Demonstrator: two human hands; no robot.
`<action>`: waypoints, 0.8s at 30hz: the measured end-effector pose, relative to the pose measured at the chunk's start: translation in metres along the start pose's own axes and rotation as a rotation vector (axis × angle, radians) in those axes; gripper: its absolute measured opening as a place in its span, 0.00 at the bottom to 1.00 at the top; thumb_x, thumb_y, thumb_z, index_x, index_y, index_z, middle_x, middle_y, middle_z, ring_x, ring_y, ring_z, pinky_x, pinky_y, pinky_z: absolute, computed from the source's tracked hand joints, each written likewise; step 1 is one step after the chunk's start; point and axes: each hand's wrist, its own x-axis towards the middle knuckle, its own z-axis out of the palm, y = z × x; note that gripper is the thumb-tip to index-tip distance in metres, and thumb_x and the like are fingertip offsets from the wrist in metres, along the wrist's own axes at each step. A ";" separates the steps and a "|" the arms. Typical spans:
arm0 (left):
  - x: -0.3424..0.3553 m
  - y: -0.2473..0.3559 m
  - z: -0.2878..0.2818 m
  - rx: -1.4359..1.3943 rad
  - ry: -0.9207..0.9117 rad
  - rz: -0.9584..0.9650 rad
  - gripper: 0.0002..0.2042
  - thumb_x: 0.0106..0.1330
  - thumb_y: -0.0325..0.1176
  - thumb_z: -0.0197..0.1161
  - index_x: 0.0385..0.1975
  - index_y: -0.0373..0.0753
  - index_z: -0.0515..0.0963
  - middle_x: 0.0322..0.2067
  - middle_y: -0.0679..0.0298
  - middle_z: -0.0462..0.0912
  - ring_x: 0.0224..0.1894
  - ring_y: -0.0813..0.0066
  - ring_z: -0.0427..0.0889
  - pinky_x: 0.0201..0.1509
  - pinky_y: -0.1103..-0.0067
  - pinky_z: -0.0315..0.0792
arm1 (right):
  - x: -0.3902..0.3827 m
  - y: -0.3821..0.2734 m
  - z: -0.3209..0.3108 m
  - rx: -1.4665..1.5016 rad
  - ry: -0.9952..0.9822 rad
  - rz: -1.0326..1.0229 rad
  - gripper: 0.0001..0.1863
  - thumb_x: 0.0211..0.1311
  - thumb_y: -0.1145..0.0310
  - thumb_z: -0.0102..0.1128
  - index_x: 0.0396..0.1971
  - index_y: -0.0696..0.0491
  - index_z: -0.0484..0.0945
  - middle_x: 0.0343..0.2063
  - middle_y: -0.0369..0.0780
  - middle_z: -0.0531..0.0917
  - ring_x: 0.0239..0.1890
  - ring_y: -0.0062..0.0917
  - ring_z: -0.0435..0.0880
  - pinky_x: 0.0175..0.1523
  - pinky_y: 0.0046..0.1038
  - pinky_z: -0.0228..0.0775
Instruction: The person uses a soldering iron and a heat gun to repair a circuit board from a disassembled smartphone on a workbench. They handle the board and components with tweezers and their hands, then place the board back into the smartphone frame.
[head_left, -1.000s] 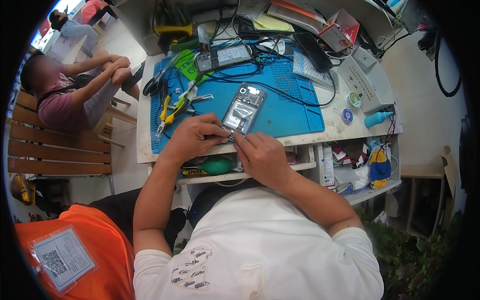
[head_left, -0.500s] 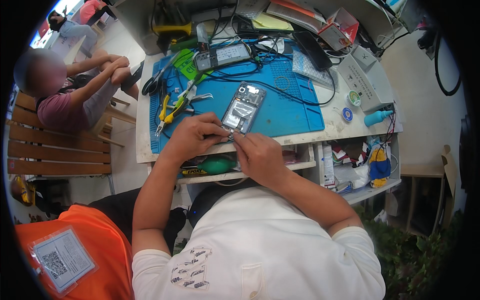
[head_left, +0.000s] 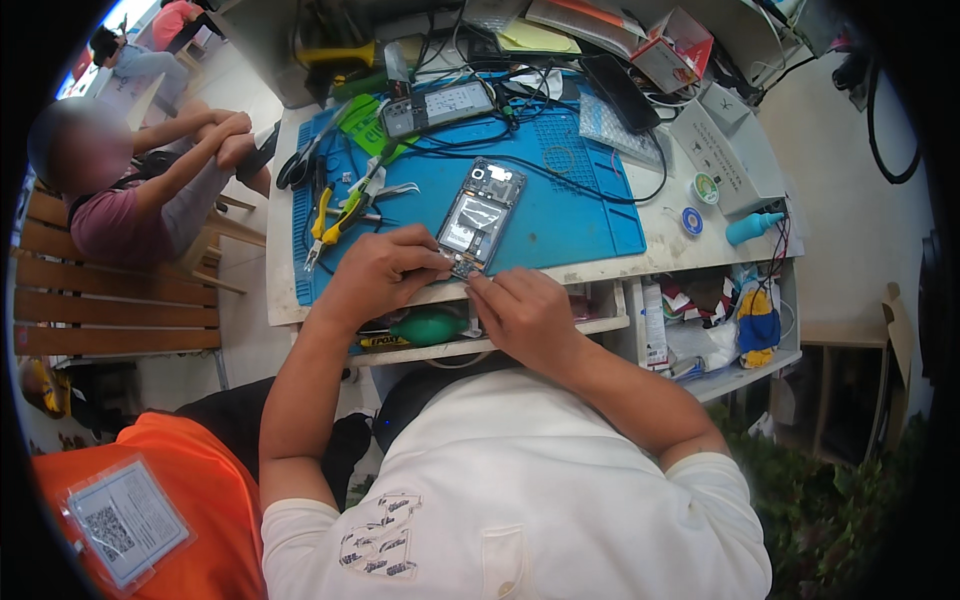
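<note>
An opened smartphone [head_left: 470,222] lies on the blue repair mat [head_left: 560,225], its back cover off and its inner parts showing. My left hand [head_left: 385,268] has thumb and forefinger pinched at the phone's lower left corner. On the lower right corner, my right hand [head_left: 525,305] presses thumb and fingertips together. Between the two sets of fingertips shows a small circuit board [head_left: 464,267] at the phone's lower end. Whether the fingertips grip the board or the phone's edge is too small to tell.
Left on the mat lie yellow-handled pliers [head_left: 330,228], tweezers [head_left: 400,190] and scissors [head_left: 300,165]. Behind are a second phone [head_left: 438,110], black cables [head_left: 560,180] and a dark phone [head_left: 618,92]. An open drawer [head_left: 560,335] sits under the table edge. People sit at left.
My fingertips have parted slightly, so more of the small board at the phone's lower end shows. The whole view has shifted a little; the phone stays on the mat.
</note>
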 end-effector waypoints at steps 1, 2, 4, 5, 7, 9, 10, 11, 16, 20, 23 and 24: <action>0.000 0.000 0.000 -0.003 -0.001 -0.003 0.09 0.63 0.27 0.81 0.43 0.43 0.95 0.38 0.63 0.91 0.35 0.61 0.92 0.40 0.71 0.83 | 0.000 0.001 0.000 0.017 0.010 0.004 0.07 0.67 0.73 0.75 0.41 0.58 0.89 0.26 0.38 0.81 0.31 0.32 0.84 0.36 0.36 0.75; 0.000 0.001 0.000 -0.007 -0.002 -0.005 0.09 0.63 0.27 0.81 0.43 0.43 0.95 0.38 0.63 0.91 0.35 0.61 0.92 0.40 0.71 0.83 | 0.001 0.001 0.000 0.028 0.012 0.017 0.07 0.67 0.73 0.75 0.41 0.58 0.89 0.27 0.38 0.81 0.31 0.33 0.84 0.36 0.36 0.76; 0.000 0.000 0.000 -0.009 -0.001 -0.008 0.09 0.64 0.27 0.81 0.43 0.43 0.95 0.38 0.63 0.91 0.35 0.62 0.92 0.40 0.71 0.83 | 0.004 0.001 -0.001 0.051 0.016 0.037 0.07 0.67 0.73 0.75 0.40 0.58 0.88 0.27 0.39 0.81 0.31 0.34 0.84 0.37 0.37 0.76; -0.001 0.000 0.000 -0.010 0.000 -0.010 0.09 0.64 0.28 0.81 0.43 0.43 0.95 0.38 0.63 0.91 0.35 0.62 0.92 0.40 0.71 0.83 | 0.005 0.001 -0.001 0.061 0.019 0.039 0.08 0.66 0.73 0.76 0.41 0.58 0.88 0.28 0.40 0.82 0.31 0.36 0.84 0.36 0.38 0.76; 0.000 0.000 0.000 -0.001 -0.007 -0.001 0.11 0.62 0.25 0.82 0.44 0.41 0.95 0.38 0.62 0.91 0.35 0.63 0.91 0.40 0.73 0.83 | 0.006 0.001 0.000 0.082 0.026 0.045 0.10 0.66 0.74 0.78 0.44 0.58 0.88 0.29 0.42 0.84 0.30 0.39 0.85 0.34 0.40 0.76; 0.000 0.000 0.000 0.004 -0.013 0.002 0.12 0.61 0.23 0.83 0.44 0.40 0.95 0.38 0.61 0.90 0.35 0.64 0.91 0.41 0.74 0.83 | 0.009 0.000 0.000 0.092 0.028 0.050 0.10 0.66 0.74 0.77 0.45 0.58 0.88 0.29 0.43 0.83 0.31 0.40 0.84 0.35 0.41 0.76; 0.000 0.000 0.000 0.005 -0.015 0.001 0.12 0.61 0.23 0.83 0.44 0.40 0.95 0.38 0.61 0.90 0.35 0.64 0.91 0.41 0.73 0.83 | 0.010 -0.002 0.000 0.098 0.029 0.053 0.10 0.66 0.74 0.77 0.45 0.58 0.87 0.29 0.43 0.83 0.31 0.40 0.84 0.36 0.41 0.76; 0.000 -0.001 0.000 0.006 -0.017 0.000 0.11 0.61 0.23 0.83 0.44 0.40 0.95 0.38 0.61 0.90 0.35 0.64 0.91 0.41 0.73 0.83 | 0.011 -0.003 -0.001 0.091 0.011 0.064 0.10 0.67 0.75 0.77 0.45 0.58 0.87 0.30 0.43 0.82 0.32 0.40 0.84 0.37 0.41 0.76; 0.000 0.000 -0.001 0.008 -0.022 -0.010 0.12 0.61 0.22 0.83 0.44 0.41 0.95 0.38 0.61 0.91 0.37 0.63 0.92 0.42 0.73 0.83 | 0.014 -0.009 -0.001 0.079 -0.047 0.102 0.05 0.68 0.76 0.71 0.39 0.59 0.83 0.34 0.44 0.82 0.38 0.40 0.84 0.45 0.40 0.78; 0.001 -0.001 0.000 -0.009 -0.011 -0.010 0.12 0.60 0.22 0.82 0.44 0.41 0.95 0.38 0.61 0.91 0.37 0.63 0.92 0.43 0.73 0.83 | 0.012 -0.009 0.005 0.071 -0.022 0.082 0.06 0.65 0.78 0.70 0.39 0.60 0.83 0.33 0.44 0.81 0.38 0.40 0.83 0.45 0.40 0.78; 0.001 -0.003 0.000 -0.009 -0.013 -0.001 0.12 0.61 0.22 0.82 0.44 0.41 0.95 0.38 0.61 0.91 0.37 0.63 0.92 0.43 0.73 0.83 | 0.009 -0.007 0.008 0.053 -0.014 0.052 0.07 0.62 0.79 0.70 0.40 0.59 0.83 0.33 0.43 0.80 0.37 0.39 0.83 0.44 0.40 0.78; 0.001 -0.003 0.000 -0.009 -0.015 -0.001 0.12 0.61 0.22 0.82 0.44 0.41 0.95 0.39 0.61 0.91 0.37 0.63 0.92 0.42 0.73 0.83 | 0.009 -0.006 0.008 0.047 -0.012 0.037 0.08 0.61 0.79 0.70 0.39 0.59 0.83 0.32 0.43 0.80 0.37 0.39 0.83 0.43 0.39 0.77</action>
